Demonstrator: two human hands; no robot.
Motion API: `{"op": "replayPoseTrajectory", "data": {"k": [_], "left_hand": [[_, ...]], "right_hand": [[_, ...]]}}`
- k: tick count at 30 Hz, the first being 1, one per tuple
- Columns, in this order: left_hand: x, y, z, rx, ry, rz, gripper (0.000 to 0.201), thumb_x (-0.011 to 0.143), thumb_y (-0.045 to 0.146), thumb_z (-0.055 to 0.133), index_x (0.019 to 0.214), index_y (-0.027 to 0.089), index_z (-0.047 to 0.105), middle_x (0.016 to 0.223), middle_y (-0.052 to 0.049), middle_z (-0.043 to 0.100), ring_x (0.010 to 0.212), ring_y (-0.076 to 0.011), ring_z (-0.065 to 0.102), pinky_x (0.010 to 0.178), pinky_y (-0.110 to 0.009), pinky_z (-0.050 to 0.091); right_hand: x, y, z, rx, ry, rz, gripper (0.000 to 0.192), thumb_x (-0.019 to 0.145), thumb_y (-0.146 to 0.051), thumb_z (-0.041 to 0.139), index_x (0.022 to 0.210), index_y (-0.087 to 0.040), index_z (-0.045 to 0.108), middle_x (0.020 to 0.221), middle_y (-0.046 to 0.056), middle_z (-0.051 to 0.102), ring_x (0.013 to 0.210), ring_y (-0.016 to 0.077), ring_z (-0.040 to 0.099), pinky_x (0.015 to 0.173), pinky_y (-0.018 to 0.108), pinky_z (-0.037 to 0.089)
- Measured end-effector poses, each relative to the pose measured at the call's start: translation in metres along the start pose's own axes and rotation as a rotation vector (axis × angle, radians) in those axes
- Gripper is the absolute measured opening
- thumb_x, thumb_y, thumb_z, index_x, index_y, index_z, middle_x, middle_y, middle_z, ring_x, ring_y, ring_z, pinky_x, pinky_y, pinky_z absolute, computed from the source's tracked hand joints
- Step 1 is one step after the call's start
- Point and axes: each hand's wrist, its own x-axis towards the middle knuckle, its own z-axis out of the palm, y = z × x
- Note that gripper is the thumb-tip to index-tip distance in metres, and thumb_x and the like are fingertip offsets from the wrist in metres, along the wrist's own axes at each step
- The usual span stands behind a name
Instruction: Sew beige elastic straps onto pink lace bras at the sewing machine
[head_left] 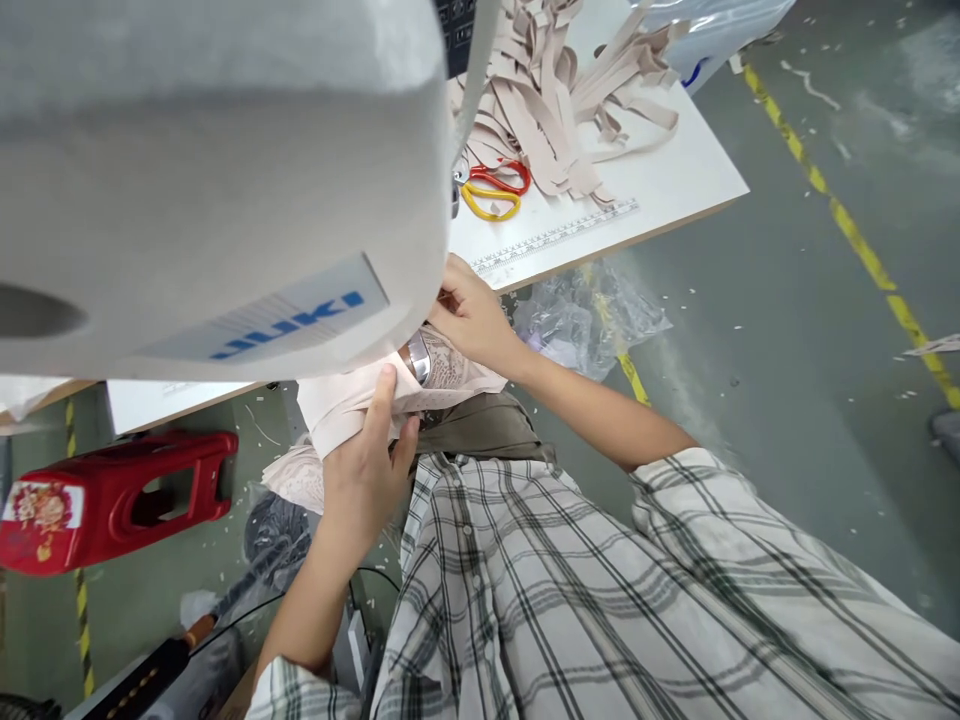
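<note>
A pale pink garment piece with lace (450,362) lies at the metal arm (418,358) of a sewing machine (225,220) marked JUKI. My left hand (360,480) is on its near left part, the index finger lying on top of the cloth and the thumb close by; the other fingers are hidden. At the far side of the lace, my right hand (476,320) is closed with curled fingers, its fingertips partly behind the machine head. The stitching spot is covered by the machine head.
On the white table (705,180) lie scissors (495,190) with red and yellow handles, a heap of pink fabric strips (540,100) and a printed ruler scale (555,240). A red stool (120,500) stands at left. Clear plastic bags (592,310) lie on the floor.
</note>
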Motion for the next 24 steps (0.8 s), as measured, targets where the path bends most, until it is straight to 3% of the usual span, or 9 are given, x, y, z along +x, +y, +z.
{"op": "replayPoseTrajectory", "data": {"k": [8,14,20,24], "left_hand": [[0.004,0.004,0.003,0.014,0.028,0.062,0.061,0.099,0.035,0.055,0.155,0.021,0.038,0.128,-0.014,0.07,0.114,-0.0298,0.068,0.094,-0.04,0.055],[0.007,0.009,0.002,0.025,0.031,0.077,0.062,0.098,0.035,0.057,0.155,0.021,0.039,0.133,-0.015,0.068,0.117,-0.0297,0.066,0.09,-0.038,0.058],[0.008,0.01,0.004,0.012,0.018,0.105,0.062,0.098,0.032,0.055,0.156,0.023,0.036,0.14,-0.013,0.064,0.128,-0.0304,0.061,0.103,-0.043,0.053],[0.004,0.009,0.008,0.015,0.059,0.077,0.075,0.097,0.038,0.057,0.161,0.021,0.021,0.15,-0.017,0.054,0.134,-0.0326,0.056,0.103,-0.044,0.053]], "right_hand": [[-0.014,0.003,-0.006,0.038,0.017,0.039,0.032,0.097,-0.051,0.056,0.091,-0.02,0.065,0.095,0.004,0.065,0.089,0.016,0.059,0.082,0.032,0.048],[-0.022,0.001,-0.01,0.069,-0.025,0.074,0.031,0.097,-0.049,0.056,0.089,-0.021,0.064,0.095,0.004,0.066,0.093,0.0172,0.061,0.084,0.034,0.048],[-0.028,0.0,-0.009,0.112,-0.043,0.118,0.031,0.096,-0.05,0.057,0.089,-0.02,0.065,0.097,0.006,0.066,0.094,0.0181,0.062,0.085,0.035,0.05],[-0.034,-0.003,-0.01,0.144,-0.065,0.127,0.026,0.097,-0.043,0.057,0.09,-0.02,0.065,0.098,0.006,0.065,0.097,0.0182,0.062,0.09,0.036,0.049]]}}
